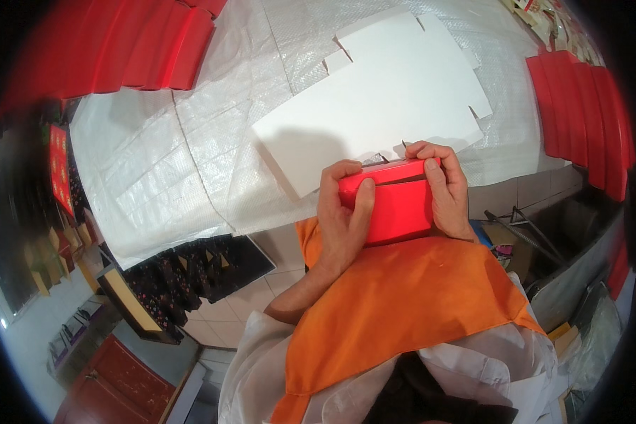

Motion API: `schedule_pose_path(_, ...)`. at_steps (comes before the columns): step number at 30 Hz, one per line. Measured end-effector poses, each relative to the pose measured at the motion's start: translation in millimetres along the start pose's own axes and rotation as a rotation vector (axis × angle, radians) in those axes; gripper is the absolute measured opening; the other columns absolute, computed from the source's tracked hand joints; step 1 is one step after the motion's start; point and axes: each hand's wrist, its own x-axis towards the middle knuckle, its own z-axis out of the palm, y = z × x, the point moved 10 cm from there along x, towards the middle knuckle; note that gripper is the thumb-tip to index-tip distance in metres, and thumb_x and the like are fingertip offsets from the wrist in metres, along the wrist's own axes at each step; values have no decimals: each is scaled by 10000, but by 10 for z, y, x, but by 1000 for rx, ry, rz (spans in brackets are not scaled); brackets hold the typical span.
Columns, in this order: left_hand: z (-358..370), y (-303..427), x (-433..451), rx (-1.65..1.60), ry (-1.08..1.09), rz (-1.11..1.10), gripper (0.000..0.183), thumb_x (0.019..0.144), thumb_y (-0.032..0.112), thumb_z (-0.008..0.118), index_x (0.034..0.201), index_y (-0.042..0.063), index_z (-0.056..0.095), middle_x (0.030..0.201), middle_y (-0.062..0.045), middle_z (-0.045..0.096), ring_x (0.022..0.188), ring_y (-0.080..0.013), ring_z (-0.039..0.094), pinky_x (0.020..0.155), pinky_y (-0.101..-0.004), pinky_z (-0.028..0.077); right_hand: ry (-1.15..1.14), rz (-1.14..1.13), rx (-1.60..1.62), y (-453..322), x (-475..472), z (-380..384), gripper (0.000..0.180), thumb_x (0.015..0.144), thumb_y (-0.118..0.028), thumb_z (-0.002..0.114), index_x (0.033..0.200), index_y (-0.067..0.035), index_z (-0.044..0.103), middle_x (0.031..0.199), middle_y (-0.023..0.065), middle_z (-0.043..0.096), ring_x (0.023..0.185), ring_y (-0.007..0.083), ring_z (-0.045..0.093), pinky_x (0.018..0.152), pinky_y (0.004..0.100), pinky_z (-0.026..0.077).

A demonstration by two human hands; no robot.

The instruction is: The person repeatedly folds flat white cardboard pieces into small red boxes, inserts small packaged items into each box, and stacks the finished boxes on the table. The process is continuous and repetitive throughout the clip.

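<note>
A small red cardboard box is between my two hands, close to the orange apron. My left hand grips its left side, with the thumb on the front near the top edge. On the right side, my right hand holds the upper corner between thumb and fingers. A narrow dark gap runs under the box's top flap. Just beyond the box lies a flat white cardboard blank with slotted edges. The undersides of both hands' grips are hidden.
White woven plastic sheeting covers the work surface. Red boxes stand in rows at the upper left, and more red boxes stand at the right. A metal-sided container is at the lower right, below the table edge.
</note>
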Motion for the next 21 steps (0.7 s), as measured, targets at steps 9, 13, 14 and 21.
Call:
schedule_pose_path(9,14,-25,-21,-99,-33,-101,273,840,105,507,1099,28,472,1091,-62,508,892,-110,496,770,-240,422,-5,-46,-66,-31,5,-9,127,964,-67,400,1034,-4,485,1115,99,536,1041,149,489,931,278,379)
schedule_pose_path(13,10,-40,-20,-169,-36,-60,260,831,14,493,1086,-16,455,1079,-112,494,991,-168,472,890,-274,386,-21,-51,-80,-41,11,-5,106,957,-59,410,1000,-9,493,1120,103,539,1040,152,494,931,278,378)
schedule_pose_path(14,3,-21,-13,-154,-35,-18,251,831,14,494,1079,-19,465,1087,-121,499,1000,-178,478,894,-279,387,-24,-51,-83,-43,12,-3,102,956,-58,412,992,-11,495,1121,103,540,1040,153,495,930,277,378)
schedule_pose_path(21,-44,23,-10,-28,-27,135,218,829,21,514,1042,-25,526,1145,-175,518,1039,-242,513,912,-319,399,-30,-34,-91,-34,-1,1,91,952,-53,417,983,-19,496,1124,107,544,1015,143,503,922,277,387)
